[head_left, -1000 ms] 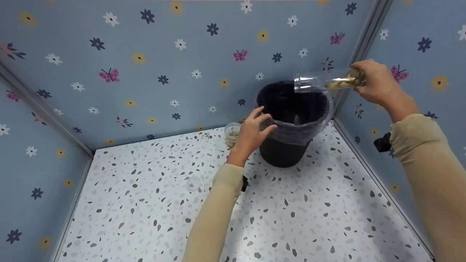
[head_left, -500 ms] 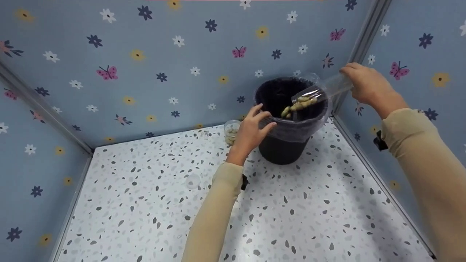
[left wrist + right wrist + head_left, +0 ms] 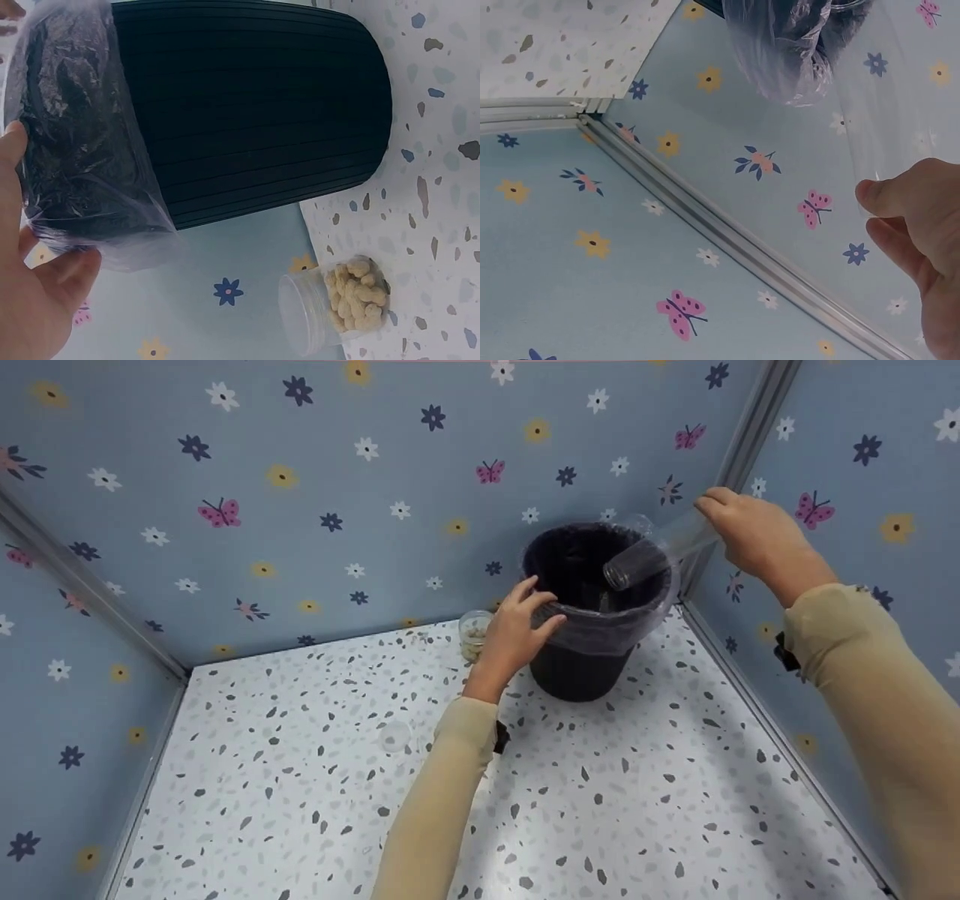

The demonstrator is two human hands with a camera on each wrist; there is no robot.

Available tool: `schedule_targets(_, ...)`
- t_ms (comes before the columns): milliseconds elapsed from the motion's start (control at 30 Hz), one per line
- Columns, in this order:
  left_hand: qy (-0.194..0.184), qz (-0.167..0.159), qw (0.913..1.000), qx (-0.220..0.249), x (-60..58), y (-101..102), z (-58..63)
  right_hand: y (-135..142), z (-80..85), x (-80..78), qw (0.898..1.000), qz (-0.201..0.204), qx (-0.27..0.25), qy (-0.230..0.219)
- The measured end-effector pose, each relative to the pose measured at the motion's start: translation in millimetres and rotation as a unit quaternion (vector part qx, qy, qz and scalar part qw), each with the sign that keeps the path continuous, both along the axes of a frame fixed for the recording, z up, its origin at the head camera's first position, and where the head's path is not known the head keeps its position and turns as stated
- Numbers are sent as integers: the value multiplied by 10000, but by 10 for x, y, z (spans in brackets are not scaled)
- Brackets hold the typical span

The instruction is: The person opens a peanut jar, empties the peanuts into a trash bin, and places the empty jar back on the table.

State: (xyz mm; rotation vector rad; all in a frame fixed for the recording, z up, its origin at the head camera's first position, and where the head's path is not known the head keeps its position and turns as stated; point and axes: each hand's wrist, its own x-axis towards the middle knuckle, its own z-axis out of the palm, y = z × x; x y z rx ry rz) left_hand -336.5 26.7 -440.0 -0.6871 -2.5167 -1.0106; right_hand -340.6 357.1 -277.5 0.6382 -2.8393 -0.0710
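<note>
My left hand holds the near left rim of a black trash can, fingers at the top and thumb on the outside. A thin translucent bag lines the can and folds over its rim. In my right hand is a clear plastic jar, gripped near its base and tilted mouth-down into the can. No contents show inside it. The right wrist view shows thumb and fingers around the jar. The can's bottom is too dark to make out.
Another clear jar, with peanuts in it, stands by the wall left of the can. A clear round lid lies on the speckled white surface. Blue flowered walls close off the back and both sides.
My right hand tipped the jar further down and moved left; the peanuts slid out of it into the trash can. The left hand stayed on the rim.
</note>
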Motion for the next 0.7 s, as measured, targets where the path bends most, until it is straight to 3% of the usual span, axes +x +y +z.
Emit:
schedule_targets(167,191,-37,9995,-247,35,-73,23,60,47,55,9992,-89,-366,-146)
schedule_targets(367,547,-16,9985,-43,161,-309,10,111,156,223,9936,-357,-931,-539)
schedule_targets(500,597,-32,9981,126,269,-601,24,106,255,329,9908,-374,-1175,-560)
schedule_targets(700,145,171,9997,113,467,-1181,22,110,308,567,9880,-400,-1405,-499)
